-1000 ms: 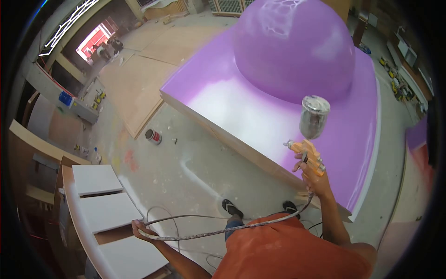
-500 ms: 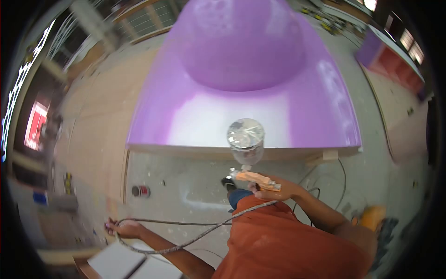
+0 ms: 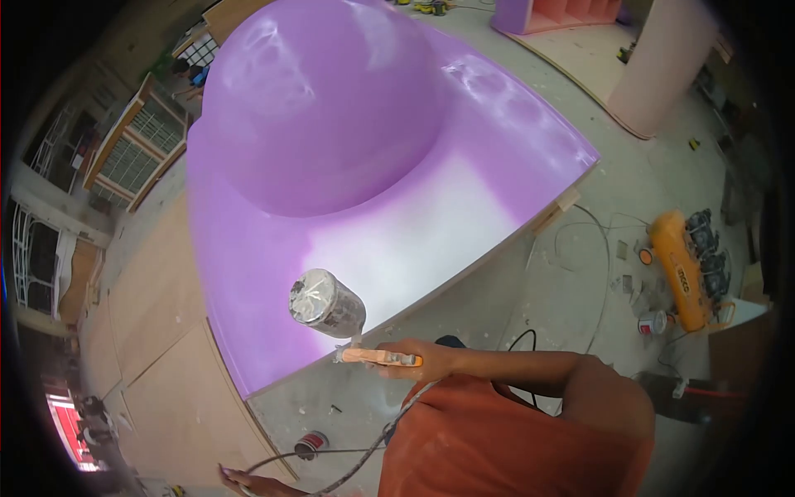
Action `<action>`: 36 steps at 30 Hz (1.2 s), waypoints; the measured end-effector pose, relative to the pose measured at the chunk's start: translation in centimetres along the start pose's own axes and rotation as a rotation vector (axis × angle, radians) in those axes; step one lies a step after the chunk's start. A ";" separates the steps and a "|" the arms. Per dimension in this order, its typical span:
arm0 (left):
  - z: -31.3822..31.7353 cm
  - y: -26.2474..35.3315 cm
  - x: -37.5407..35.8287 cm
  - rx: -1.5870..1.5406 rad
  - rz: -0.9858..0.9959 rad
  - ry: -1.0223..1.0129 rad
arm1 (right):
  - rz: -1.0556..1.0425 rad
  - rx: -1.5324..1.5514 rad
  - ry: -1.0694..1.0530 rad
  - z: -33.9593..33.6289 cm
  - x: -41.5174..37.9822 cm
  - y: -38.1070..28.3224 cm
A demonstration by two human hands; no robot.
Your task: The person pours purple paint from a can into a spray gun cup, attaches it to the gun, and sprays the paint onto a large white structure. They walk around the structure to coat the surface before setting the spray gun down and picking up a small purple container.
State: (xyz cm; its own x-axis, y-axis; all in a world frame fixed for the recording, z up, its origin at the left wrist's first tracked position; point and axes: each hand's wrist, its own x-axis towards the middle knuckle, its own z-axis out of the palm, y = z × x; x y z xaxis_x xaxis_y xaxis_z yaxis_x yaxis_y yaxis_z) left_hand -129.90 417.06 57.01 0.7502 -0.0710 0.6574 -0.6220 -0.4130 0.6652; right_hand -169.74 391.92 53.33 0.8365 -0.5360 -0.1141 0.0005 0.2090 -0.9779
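Note:
My right hand (image 3: 414, 352) is closed around the handle of an orange spray gun (image 3: 368, 356). A paint-smeared cup (image 3: 335, 308) with a foil-like top stands tilted on the gun. Beyond it lies a large panel (image 3: 257, 331), purple with an unpainted white patch (image 3: 414, 236) and a big purple dome (image 3: 323, 108). From the gun a stained air hose (image 3: 356, 468) runs down to my left hand (image 3: 257, 484). That hand is at the bottom edge, its fingers curled at the hose and partly cut off by the frame.
A yellow air compressor (image 3: 681, 269) stands at the right, with a paint can (image 3: 652, 323) beside it. Another can (image 3: 310, 445) sits on the floor below the panel. Thin hoses cross the floor. A person (image 3: 190, 76) is at the far left, near a wooden frame (image 3: 141, 145).
My view has turned to the right and the panel looks rotated. The spray gun has moved from below the panel's front edge to its left part. My left hand sits lower in view.

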 end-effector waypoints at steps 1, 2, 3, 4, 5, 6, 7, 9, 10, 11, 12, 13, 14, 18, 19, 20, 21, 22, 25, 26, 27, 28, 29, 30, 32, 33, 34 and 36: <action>0.9 -3.3 -0.5 -0.020 0.001 -0.018 | 0.000 -0.004 0.027 0.7 0.5 0.0; 1.3 -6.6 -1.6 -0.020 -0.025 -0.114 | -0.021 0.026 0.103 1.6 0.6 0.4; 1.2 -9.9 -3.1 -0.020 -0.055 -0.212 | -0.039 0.051 0.179 2.7 0.8 0.5; 1.6 -13.7 -4.9 -0.011 -0.084 -0.310 | -0.032 0.046 0.198 3.3 1.0 0.4; 1.4 -17.3 -6.9 -0.001 -0.113 -0.406 | 0.021 0.051 0.302 3.7 1.2 0.0; 0.5 -20.6 -8.9 0.011 -0.139 -0.500 | 0.071 0.057 0.403 4.6 1.4 -0.2; 0.8 -23.5 -10.5 0.017 -0.162 -0.591 | -0.032 0.126 0.515 5.0 2.3 0.9; 0.5 -29.2 -12.2 0.044 -0.205 -0.756 | -0.051 0.071 0.614 4.7 3.1 -1.0; -0.8 -32.4 -12.0 0.077 -0.230 -0.833 | -0.013 0.030 0.732 4.5 3.4 -1.3; -2.4 -35.3 -12.6 0.107 -0.266 -0.902 | 0.026 -0.022 0.841 3.8 3.7 -1.8; -2.8 -37.4 -13.3 0.122 -0.306 -0.969 | 0.173 -0.088 0.976 3.2 4.0 -4.0; -2.9 -39.3 -13.7 0.131 -0.346 -1.038 | 0.096 -0.304 1.045 1.9 4.4 -4.7; -3.1 -41.1 -14.4 0.139 -0.389 -1.113 | 0.168 -0.320 1.102 1.1 4.9 -6.3; 1.0 -36.8 -10.0 0.189 -0.187 -1.401 | 0.213 -0.164 1.145 -1.2 6.9 -7.8; 1.4 -36.6 -9.2 0.151 -0.103 -1.475 | 0.221 -0.166 1.143 -0.8 7.4 -7.8; 1.9 -36.3 -8.4 0.146 -0.106 -1.476 | 0.237 -0.094 1.070 -0.3 8.3 -8.1; 2.0 -36.3 -7.3 0.092 -0.079 -1.466 | 0.256 -0.026 0.995 0.5 9.8 -8.4; 1.7 -36.5 -6.4 0.046 -0.051 -1.456 | 0.263 -0.029 0.992 1.2 11.0 -8.4; 0.8 -37.3 -5.4 0.067 0.018 -1.489 | 0.352 -0.028 0.830 2.6 13.6 -8.8; 0.6 -38.0 -4.7 0.052 0.050 -1.493 | 0.358 -0.021 0.832 3.3 14.2 -8.9; 0.3 -38.3 -4.4 0.036 0.080 -1.492 | 0.353 -0.077 0.882 3.6 14.6 -9.1; 0.1 -38.6 -4.0 0.041 0.079 -1.494 | 0.348 -0.133 0.931 4.2 15.3 -9.0; 0.1 -38.5 -4.1 0.045 0.088 -1.471 | 0.366 -0.184 0.970 4.5 15.4 -8.9; 0.1 -38.4 -4.1 0.049 0.098 -1.448 | 0.366 -0.180 0.972 4.9 15.4 -9.0; 0.3 -37.3 -3.6 0.060 0.099 -1.453 | 0.327 -0.091 0.865 5.6 15.1 -10.0; 0.3 -37.1 -3.6 0.072 0.096 -1.459 | 0.329 -0.091 0.867 6.2 15.3 -10.6; 0.3 -37.5 -3.8 0.073 0.097 -1.463 | 0.310 -0.079 0.799 7.0 15.6 -11.1; 0.9 -38.6 -4.4 0.043 0.149 -1.468 | 0.296 -0.065 0.736 7.3 16.3 -11.0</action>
State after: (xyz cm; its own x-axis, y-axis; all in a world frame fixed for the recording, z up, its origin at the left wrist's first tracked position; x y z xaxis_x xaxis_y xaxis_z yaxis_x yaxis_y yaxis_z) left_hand -108.97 432.52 28.11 0.2476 -0.9387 -0.2398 -0.7249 -0.3437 0.5970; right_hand -152.10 386.83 63.45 0.2200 -0.8733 -0.4346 -0.2160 0.3909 -0.8947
